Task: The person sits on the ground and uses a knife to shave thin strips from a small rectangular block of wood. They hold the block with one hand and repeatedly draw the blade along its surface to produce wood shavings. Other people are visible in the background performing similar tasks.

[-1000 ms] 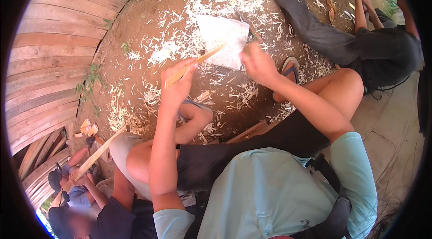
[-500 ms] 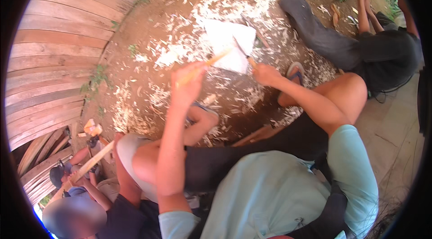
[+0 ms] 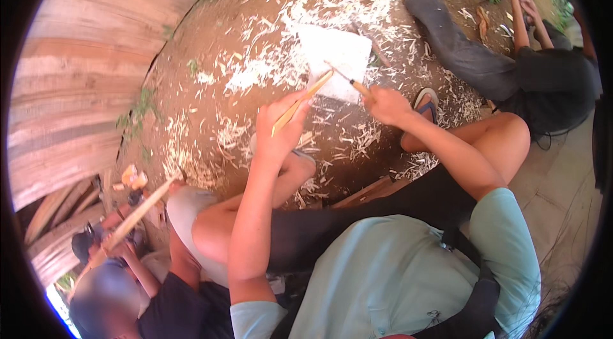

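Yellowish wood forms the slim stick [image 3: 318, 86] that the left hand [image 3: 280, 120] holds, fingers closed around it, its tip over the near edge of a white sheet [image 3: 341, 48] on the dirt ground [image 3: 203, 40]. Fingers curled tight, the right hand [image 3: 389, 107] grips a wooden-handled knife [image 3: 360, 88], blade over that sheet near the stick's tip; pale shavings [image 3: 258, 74] lie around.
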The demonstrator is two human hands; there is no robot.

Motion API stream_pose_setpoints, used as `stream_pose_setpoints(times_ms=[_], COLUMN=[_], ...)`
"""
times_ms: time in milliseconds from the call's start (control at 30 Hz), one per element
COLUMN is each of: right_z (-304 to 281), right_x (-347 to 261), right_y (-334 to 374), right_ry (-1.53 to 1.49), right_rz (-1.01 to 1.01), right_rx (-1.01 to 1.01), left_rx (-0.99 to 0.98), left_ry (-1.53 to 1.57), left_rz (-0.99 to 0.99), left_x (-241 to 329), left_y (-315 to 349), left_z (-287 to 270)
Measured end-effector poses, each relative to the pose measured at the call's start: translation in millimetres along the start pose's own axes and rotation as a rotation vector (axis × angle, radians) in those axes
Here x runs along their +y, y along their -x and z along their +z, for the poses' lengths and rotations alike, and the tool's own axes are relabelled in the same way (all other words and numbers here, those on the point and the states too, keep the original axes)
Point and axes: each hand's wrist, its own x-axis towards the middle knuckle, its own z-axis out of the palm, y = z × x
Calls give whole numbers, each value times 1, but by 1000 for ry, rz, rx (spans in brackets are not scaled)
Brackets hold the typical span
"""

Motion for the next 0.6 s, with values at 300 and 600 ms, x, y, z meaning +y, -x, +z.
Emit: stream_pose_setpoints(times_ms=[300,600], right_z=[-18,-85], right_x=[-3,-69], right_y=[-6,59], right_ry=[154,-601], right_rz=[0,-379], right_rx=[-34,505], left_rx=[72,2], left_ry=[86,152], left_rz=[4,-183], left_x=[13,6], left_y=[0,3], left_z=[-18,-26])
